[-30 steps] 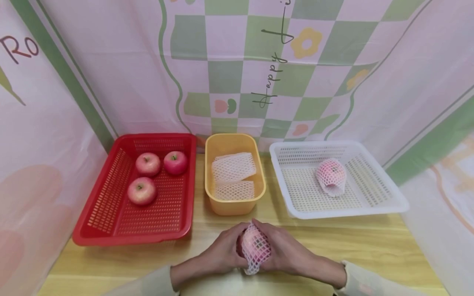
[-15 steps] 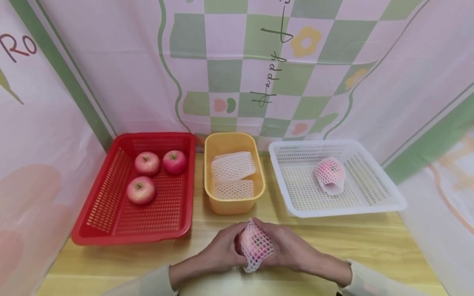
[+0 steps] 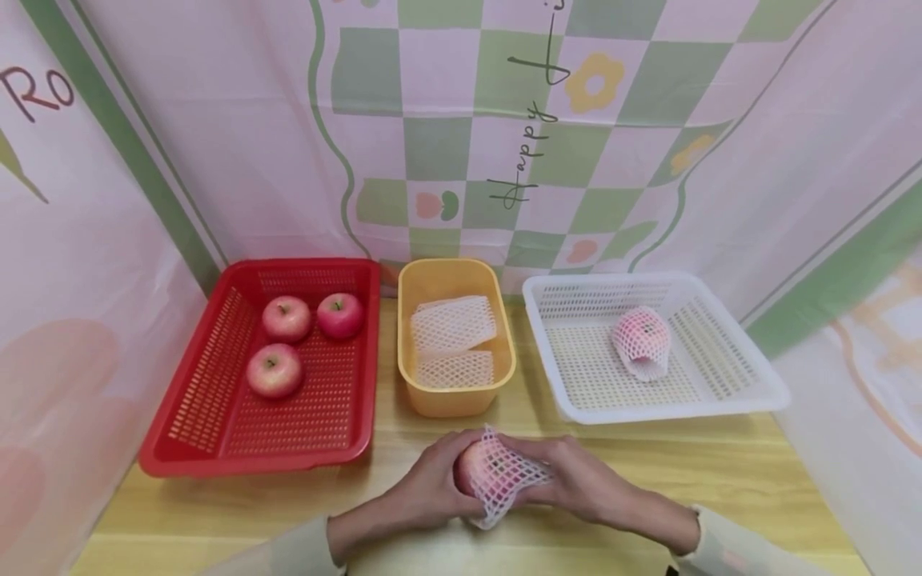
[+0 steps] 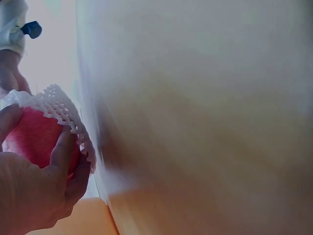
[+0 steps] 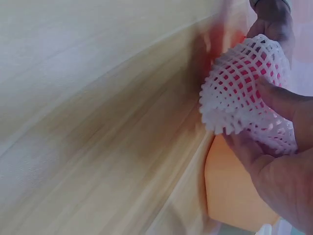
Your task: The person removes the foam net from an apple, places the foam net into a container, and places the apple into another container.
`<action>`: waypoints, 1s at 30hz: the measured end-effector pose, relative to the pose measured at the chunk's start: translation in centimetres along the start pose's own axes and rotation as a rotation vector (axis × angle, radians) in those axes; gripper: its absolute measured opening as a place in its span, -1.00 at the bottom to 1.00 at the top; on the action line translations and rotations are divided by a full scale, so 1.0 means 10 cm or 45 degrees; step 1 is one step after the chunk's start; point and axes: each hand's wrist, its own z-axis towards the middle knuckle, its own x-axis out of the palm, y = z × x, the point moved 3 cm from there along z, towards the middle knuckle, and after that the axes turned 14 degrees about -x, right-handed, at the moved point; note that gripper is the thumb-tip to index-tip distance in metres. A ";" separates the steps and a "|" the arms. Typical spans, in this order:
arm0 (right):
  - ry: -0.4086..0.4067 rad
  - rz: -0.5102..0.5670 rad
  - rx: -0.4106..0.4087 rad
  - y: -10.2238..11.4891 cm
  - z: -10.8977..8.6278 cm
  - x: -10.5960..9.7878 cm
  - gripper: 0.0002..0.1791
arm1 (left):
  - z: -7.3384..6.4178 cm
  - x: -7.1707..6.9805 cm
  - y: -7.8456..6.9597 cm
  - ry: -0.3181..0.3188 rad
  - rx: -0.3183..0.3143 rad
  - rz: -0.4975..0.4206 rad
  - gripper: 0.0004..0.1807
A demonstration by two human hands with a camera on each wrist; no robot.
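Observation:
Near the table's front, my left hand (image 3: 435,486) grips a red apple (image 3: 468,470) from its left side. A white foam fruit net (image 3: 507,476) covers the apple's right part and flares out toward my right hand (image 3: 589,484). That hand pinches the flared edge between thumb and fingers. In the left wrist view, bare apple skin (image 4: 36,137) shows between the fingers, with the net (image 4: 61,107) over the far side. The right wrist view shows the mesh (image 5: 237,85) stretched over the apple, its loose edge at the right fingertips.
A red basket (image 3: 360,444) at left holds three bare apples (image 3: 276,370). Flat foam nets (image 3: 455,324) lie in the yellow bin (image 3: 457,404) at the middle. A white basket (image 3: 598,418) at right holds one netted apple (image 3: 643,340). A patterned curtain (image 3: 439,152) stands behind.
My right hand has moved a little to the right, drawing the net's edge out from the apple. The left hand has stayed around the apple.

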 end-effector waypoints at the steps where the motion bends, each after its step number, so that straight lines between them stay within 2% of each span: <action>1: -0.013 0.006 -0.010 0.00 -0.01 0.00 -0.27 | 0.00 0.00 0.00 -0.002 -0.001 -0.002 0.02; 13: -0.233 -0.024 -0.051 0.03 -0.08 -0.12 -0.68 | 0.01 -0.05 0.03 -0.017 0.011 -0.063 0.00; 19: -0.238 -0.106 -0.166 0.09 -0.03 -0.26 -0.69 | -0.02 -0.08 0.09 -0.030 -0.013 -0.075 -0.01; 30: -0.268 -0.231 -0.271 0.17 0.08 -0.54 -0.59 | -0.07 -0.14 0.10 -0.045 -0.036 -0.050 -0.04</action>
